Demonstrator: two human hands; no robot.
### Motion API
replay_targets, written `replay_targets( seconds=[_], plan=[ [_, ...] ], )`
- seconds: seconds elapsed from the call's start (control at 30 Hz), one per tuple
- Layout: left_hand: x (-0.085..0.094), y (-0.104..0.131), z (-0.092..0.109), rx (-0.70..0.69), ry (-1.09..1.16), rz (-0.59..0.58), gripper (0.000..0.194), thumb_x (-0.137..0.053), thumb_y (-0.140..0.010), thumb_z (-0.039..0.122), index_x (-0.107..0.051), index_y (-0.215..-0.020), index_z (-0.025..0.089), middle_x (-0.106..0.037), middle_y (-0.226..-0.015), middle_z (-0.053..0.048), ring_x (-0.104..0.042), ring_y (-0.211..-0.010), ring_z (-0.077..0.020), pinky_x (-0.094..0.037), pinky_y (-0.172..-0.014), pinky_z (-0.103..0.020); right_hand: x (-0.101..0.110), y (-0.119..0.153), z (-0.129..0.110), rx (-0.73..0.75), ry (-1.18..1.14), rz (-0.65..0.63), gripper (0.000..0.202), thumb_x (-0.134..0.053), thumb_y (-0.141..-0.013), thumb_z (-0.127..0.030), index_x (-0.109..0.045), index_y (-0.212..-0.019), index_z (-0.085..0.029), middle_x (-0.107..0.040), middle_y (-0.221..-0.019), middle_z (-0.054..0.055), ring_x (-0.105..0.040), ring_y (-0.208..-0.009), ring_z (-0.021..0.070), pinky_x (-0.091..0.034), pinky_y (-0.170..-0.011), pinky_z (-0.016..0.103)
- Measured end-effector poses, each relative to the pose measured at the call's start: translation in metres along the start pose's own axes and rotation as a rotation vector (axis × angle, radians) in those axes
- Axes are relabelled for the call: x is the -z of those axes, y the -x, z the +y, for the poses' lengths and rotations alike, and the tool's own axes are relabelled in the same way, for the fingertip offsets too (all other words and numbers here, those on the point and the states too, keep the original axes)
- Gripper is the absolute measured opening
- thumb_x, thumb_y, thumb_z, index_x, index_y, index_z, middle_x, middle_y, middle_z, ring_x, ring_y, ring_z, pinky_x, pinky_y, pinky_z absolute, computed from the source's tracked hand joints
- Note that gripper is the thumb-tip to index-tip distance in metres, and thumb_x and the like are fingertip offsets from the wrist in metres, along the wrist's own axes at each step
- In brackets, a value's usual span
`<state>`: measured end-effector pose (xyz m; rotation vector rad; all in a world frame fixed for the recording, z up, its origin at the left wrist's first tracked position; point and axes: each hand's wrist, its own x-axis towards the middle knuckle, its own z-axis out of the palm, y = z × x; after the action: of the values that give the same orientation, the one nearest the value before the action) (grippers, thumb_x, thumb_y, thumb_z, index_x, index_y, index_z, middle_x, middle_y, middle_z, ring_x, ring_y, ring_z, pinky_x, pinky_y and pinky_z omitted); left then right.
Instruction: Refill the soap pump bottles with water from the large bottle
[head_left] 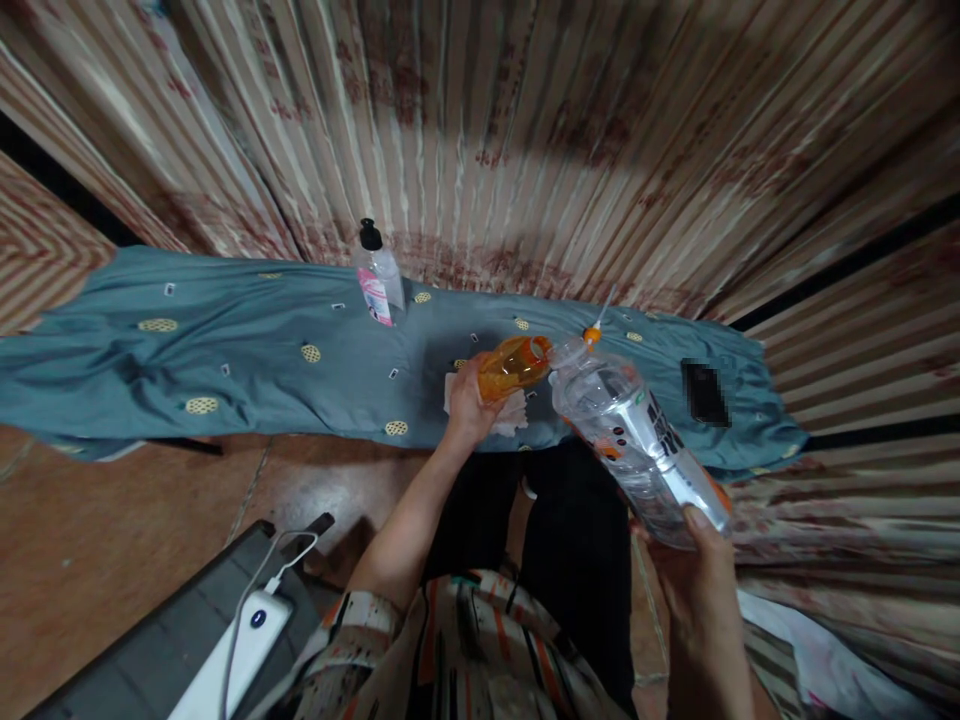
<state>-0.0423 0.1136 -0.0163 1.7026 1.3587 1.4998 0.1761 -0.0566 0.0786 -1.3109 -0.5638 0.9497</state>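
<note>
My left hand is wrapped round a small orange bottle, tilted with its open mouth toward the right. In my right hand is the base of a large clear bottle with a silver label, tipped so that its neck points up and left, close to the small bottle's mouth. Whether the two mouths touch, I cannot tell. Just behind the large bottle's neck lies an orange pump top with a thin clear tube. A pale, crumpled cloth or tissue lies beneath the small bottle.
A clear bottle with a black pump stands on the blue-green cloth-covered table. At the right lies a dark, pixelated object. A striped curtain hangs behind. A white device with a cable sits on a grey surface at lower left.
</note>
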Motion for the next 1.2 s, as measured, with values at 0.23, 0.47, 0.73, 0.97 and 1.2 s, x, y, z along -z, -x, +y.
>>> replay_targets(
  seconds=[0.23, 0.47, 0.73, 0.97, 1.2],
  plan=[
    [0.003, -0.001, -0.003, 0.065, 0.079, -0.008, 0.065, -0.081, -0.068, 0.028, -0.052, -0.125, 0.021, -0.065, -0.122, -0.010, -0.063, -0.115, -0.0285, -0.049, -0.105, -0.048, -0.005, -0.008, 0.019, -0.080, -0.090, -0.012, 0.060, -0.084, -0.062, -0.044, -0.069, -0.117, -0.027, -0.075, -0.104, 0.002, -0.073, -0.074, 0.0205, -0.059, -0.048, 0.023],
    [-0.004, -0.003, -0.010, 0.135, 0.107, 0.017, 0.069, -0.082, -0.064, 0.015, -0.052, -0.125, 0.024, -0.063, -0.127, -0.008, -0.059, -0.122, -0.0288, -0.047, -0.109, -0.048, -0.017, -0.016, 0.032, -0.170, -0.200, -0.087, 0.053, -0.090, -0.056, -0.046, -0.074, -0.103, -0.027, -0.080, -0.089, 0.000, -0.076, -0.066, 0.0221, -0.060, -0.046, 0.024],
    [-0.001, -0.004, -0.013, 0.100, 0.124, -0.002, 0.072, -0.081, -0.064, 0.015, -0.050, -0.129, 0.022, -0.063, -0.126, -0.008, -0.060, -0.122, -0.0276, -0.048, -0.108, -0.046, -0.031, -0.034, 0.053, -0.277, -0.300, -0.147, 0.059, -0.086, -0.054, -0.058, -0.075, -0.101, -0.024, -0.081, -0.086, 0.002, -0.075, -0.061, 0.0221, -0.056, -0.042, 0.024],
    [-0.001, -0.005, -0.006, 0.071, 0.131, 0.032, 0.068, -0.081, -0.066, 0.019, -0.051, -0.127, 0.021, -0.064, -0.126, -0.008, -0.062, -0.119, -0.0263, -0.048, -0.108, -0.044, -0.035, -0.052, 0.065, -0.376, -0.336, -0.244, 0.063, -0.081, -0.057, -0.058, -0.072, -0.107, -0.022, -0.079, -0.088, 0.006, -0.073, -0.062, 0.0243, -0.044, -0.037, 0.020],
    [-0.004, -0.005, 0.000, 0.164, 0.129, 0.031, 0.073, -0.082, -0.065, 0.018, -0.049, -0.129, 0.023, -0.065, -0.126, -0.007, -0.064, -0.116, -0.0249, -0.049, -0.107, -0.043, -0.031, -0.055, 0.068, -0.449, -0.359, -0.341, 0.073, -0.077, -0.057, -0.062, -0.069, -0.112, -0.016, -0.075, -0.091, 0.015, -0.068, -0.065, 0.0220, -0.035, -0.034, 0.017]
  ],
)
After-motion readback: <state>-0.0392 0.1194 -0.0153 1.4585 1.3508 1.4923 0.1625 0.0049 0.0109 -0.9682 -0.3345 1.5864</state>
